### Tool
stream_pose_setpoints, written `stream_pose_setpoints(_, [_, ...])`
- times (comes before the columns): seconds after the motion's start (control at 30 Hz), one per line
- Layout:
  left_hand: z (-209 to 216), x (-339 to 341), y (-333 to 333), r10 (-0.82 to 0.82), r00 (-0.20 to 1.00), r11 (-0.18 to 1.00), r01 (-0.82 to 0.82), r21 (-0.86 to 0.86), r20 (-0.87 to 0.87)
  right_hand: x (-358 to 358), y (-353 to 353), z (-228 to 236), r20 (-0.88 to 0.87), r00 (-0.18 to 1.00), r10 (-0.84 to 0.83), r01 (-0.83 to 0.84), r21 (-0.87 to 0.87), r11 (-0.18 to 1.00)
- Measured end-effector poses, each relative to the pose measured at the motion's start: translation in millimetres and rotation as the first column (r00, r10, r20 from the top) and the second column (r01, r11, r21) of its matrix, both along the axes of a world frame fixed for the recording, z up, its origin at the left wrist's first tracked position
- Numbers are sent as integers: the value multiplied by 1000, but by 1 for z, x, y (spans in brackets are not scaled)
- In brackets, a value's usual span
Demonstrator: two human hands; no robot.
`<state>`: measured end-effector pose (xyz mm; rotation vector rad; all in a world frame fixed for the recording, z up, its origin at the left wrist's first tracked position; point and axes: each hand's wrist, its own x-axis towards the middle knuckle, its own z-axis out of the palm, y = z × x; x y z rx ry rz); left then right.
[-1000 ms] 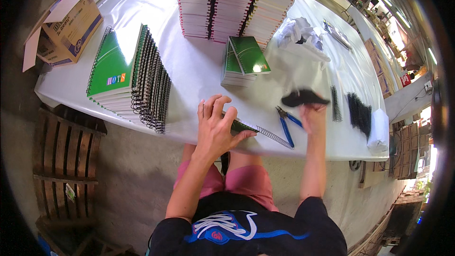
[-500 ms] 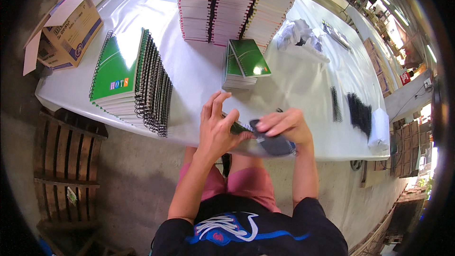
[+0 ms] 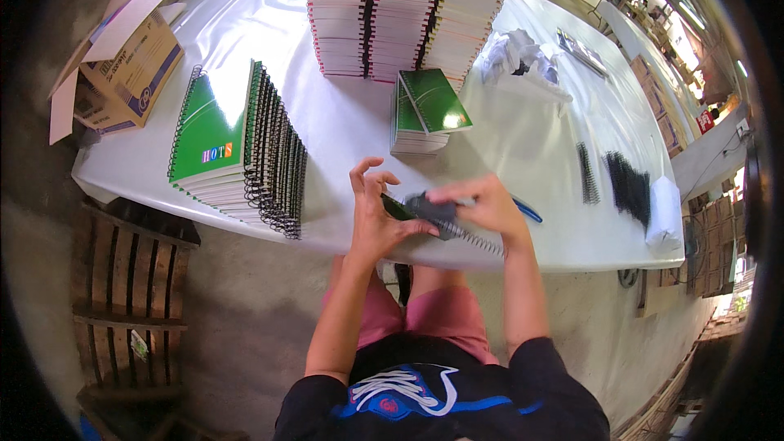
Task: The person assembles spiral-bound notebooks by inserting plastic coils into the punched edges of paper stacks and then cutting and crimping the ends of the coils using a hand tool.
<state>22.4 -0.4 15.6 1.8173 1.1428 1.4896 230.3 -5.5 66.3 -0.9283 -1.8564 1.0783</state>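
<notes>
Near the table's front edge, my left hand (image 3: 374, 219) is closed round a green-covered notebook (image 3: 395, 207), thumb below and fingers curled above it. A spiral binding coil (image 3: 480, 240) runs along its edge, and a loose length sticks out to the right. My right hand (image 3: 487, 202) grips a dark grey pad (image 3: 430, 207), blurred by motion, against the notebook edge and coil. Part of the notebook is hidden behind the pad and my fingers. Just right of that hand lies a blue pen-like tool (image 3: 527, 210).
Left stands a stack of green spiral notebooks (image 3: 208, 135). Ahead sit a smaller green stack (image 3: 433, 102) and tall stacks of bound books (image 3: 400, 16). Black coils (image 3: 627, 186), a white roll (image 3: 664, 212) and crumpled plastic (image 3: 523, 65) lie right. An open carton (image 3: 131, 73) stands far left.
My right hand has shifted up and left with the pad, which now lies over the notebook edge. The coil's loose end and the blue tool now show plainly. The view has shifted slightly.
</notes>
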Motion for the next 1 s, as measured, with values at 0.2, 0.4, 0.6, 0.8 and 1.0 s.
stream_pose_setpoints(0.2, [-22,-1,10,-28,996,999,30,-26,90,-11,9,9,66,994,88,-93,80,992])
stream_pose_setpoints(0.4, [-28,-3,9,-129,965,973,167,-157,231,-19,16,3,-93,991,94,-92,18,996])
stream_pose_setpoints(0.6, [-24,-5,14,-150,982,985,158,-66,116,-36,20,19,-42,986,159,-155,86,984])
stream_pose_setpoints(0.8, [-29,-7,8,-126,945,980,166,-109,303,4,19,3,199,903,-381,365,114,924])
stream_pose_setpoints(1.0, [-10,-6,-4,25,797,921,217,-324,603,95,-21,-32,393,367,-843,721,452,525])
